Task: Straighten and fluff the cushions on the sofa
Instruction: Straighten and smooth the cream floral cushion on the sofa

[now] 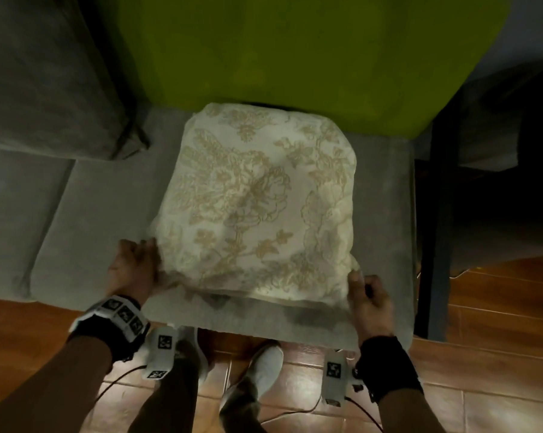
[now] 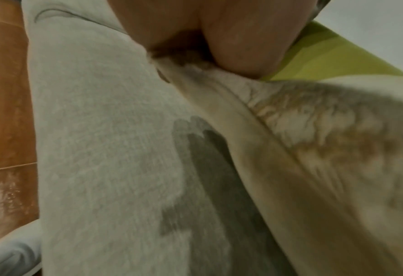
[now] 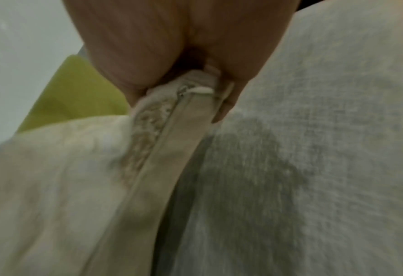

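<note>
A cream cushion [image 1: 254, 198] with a tan floral pattern lies flat on the grey sofa seat [image 1: 101, 214]. Its far edge touches a green back cushion [image 1: 295, 51]. My left hand [image 1: 135, 264] grips the cushion's near left corner [image 2: 172, 65]. My right hand [image 1: 367, 292] pinches the near right corner [image 3: 195, 89] beside the zip. Both near corners are raised a little off the seat, and a shadow falls under the front edge. The cushion [image 2: 325, 149] fills the right of the left wrist view, and the cushion [image 3: 54, 186] fills the left of the right wrist view.
A grey back cushion [image 1: 45, 76] leans at the left. The grey seat [image 2: 101, 149] ends at a tiled floor [image 1: 498, 307], where my feet [image 1: 264, 367] stand close to the sofa's front. A dark frame [image 1: 435, 214] borders the sofa on the right.
</note>
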